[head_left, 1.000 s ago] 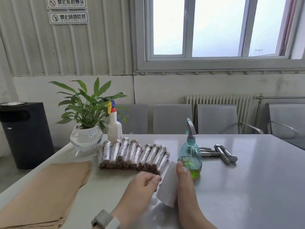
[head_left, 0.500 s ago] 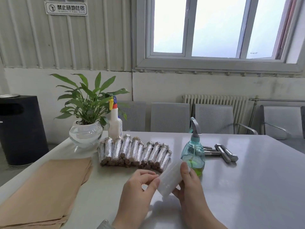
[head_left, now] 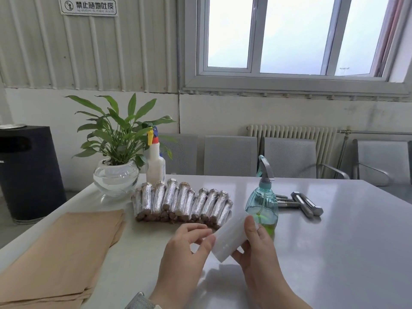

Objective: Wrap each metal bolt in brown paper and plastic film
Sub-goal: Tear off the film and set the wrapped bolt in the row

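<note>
My right hand (head_left: 256,248) grips a white roll of plastic film (head_left: 229,238), held tilted above the grey table (head_left: 334,253). My left hand (head_left: 187,248) has its curled fingertips at the roll's near end, picking at the film. Behind them lies a row of several wrapped bolts (head_left: 180,202), brown paper under shiny film. A few bare metal bolts (head_left: 303,204) lie to the right, behind a spray bottle. A stack of brown paper sheets (head_left: 60,257) covers the table's left front.
A teal spray bottle (head_left: 263,204) with green liquid stands just behind my right hand. A white spray bottle (head_left: 156,166) and a potted plant in a glass bowl (head_left: 116,175) sit at the back left. Grey chairs (head_left: 229,155) line the far side; a black bin (head_left: 26,172) stands left.
Both hands have lifted the film roll off the table and tilted it. My left fingers have moved onto the roll's end. The camera view has dipped slightly.
</note>
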